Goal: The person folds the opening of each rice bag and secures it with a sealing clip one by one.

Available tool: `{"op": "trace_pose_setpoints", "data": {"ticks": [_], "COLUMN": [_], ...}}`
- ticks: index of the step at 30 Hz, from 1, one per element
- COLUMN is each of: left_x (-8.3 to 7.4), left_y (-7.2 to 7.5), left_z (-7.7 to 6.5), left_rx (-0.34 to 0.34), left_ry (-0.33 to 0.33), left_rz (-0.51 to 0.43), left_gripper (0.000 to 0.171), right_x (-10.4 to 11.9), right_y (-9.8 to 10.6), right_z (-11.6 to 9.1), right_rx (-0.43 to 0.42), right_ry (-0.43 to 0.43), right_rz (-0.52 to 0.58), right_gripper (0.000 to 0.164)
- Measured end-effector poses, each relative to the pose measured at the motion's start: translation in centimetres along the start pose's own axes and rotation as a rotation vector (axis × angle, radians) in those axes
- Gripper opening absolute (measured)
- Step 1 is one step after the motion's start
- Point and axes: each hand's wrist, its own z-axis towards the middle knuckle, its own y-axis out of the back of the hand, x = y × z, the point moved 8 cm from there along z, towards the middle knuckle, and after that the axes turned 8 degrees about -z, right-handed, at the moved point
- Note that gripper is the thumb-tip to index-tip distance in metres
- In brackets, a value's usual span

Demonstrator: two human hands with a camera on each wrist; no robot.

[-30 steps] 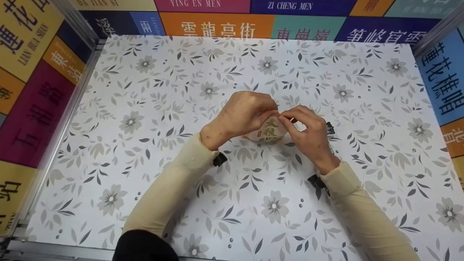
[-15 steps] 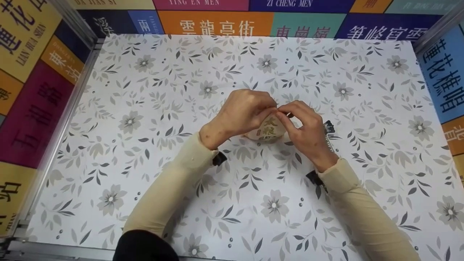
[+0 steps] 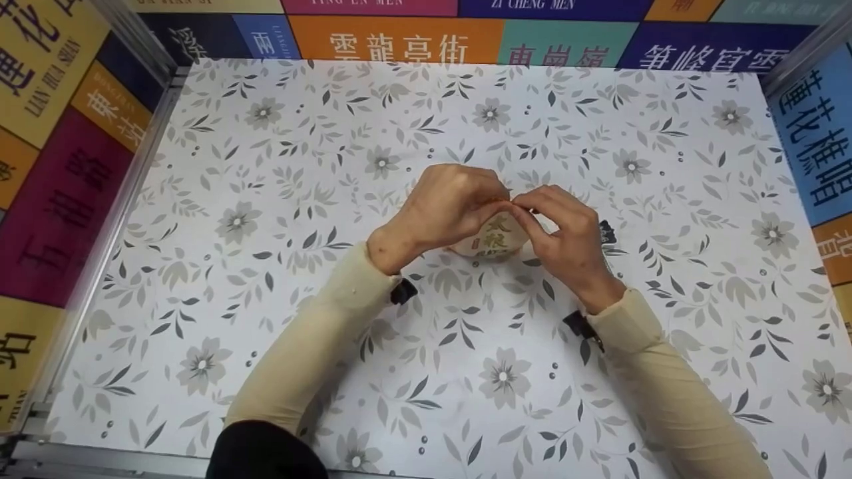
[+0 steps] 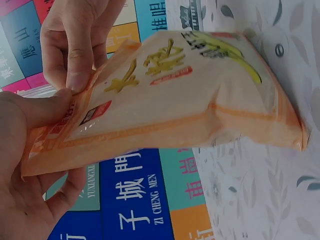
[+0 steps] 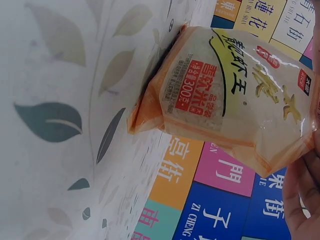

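A plastic bag of rice [image 3: 496,241] with orange edges, gold lettering and a red "300" label stands upright on the table. Its printed front [image 4: 165,75] faces the person, and grains show through the lower part in the right wrist view. The left hand [image 3: 452,205] pinches the bag's top edge between thumb and fingers. Close beside it, the right hand [image 3: 564,229] pinches the same edge, the fingertips of both hands nearly meeting. From the head view, the hands cover the top of the bag. The top edge looks flat in the left wrist view [image 4: 57,127].
A white sheet with grey flowers and leaves covers the table [image 3: 502,379]. Colourful panels with printed characters [image 3: 399,41] stand along the back and both sides. Small black devices [image 3: 403,291] are strapped at the wrists over beige sleeves [image 3: 313,346].
Both hands keep their pinch on the bag's top edge. The right hand has shifted slightly up, its fingertips drawing a little closer to the left hand's. The bag stays in place.
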Motion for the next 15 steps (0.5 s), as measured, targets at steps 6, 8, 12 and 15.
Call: {"op": "trace_pose_setpoints", "data": {"ticks": [6, 8, 12, 15], "left_x": [0.10, 0.14, 0.16, 0.10], "left_y": [0.28, 0.38, 0.45, 0.34], "left_z": [-0.19, -0.22, -0.24, -0.21], "left_rx": [-0.065, -0.081, -0.093, -0.085], "left_ry": [-0.016, -0.024, -0.032, -0.036], "left_rz": [-0.025, -0.023, -0.019, -0.017], "left_gripper": [0.015, 0.015, 0.015, 0.016], "right_x": [-0.02, -0.07, -0.15, -0.11], "right_y": [0.04, 0.01, 0.10, 0.32], "right_z": [-0.06, -0.04, -0.11, -0.32], "right_rx": [0.008, 0.013, 0.022, 0.027], "right_ry": [0.039, 0.052, 0.070, 0.083], "right_rz": [-0.010, -0.012, -0.029, -0.056], "right_gripper": [0.005, 0.003, 0.008, 0.010]}}
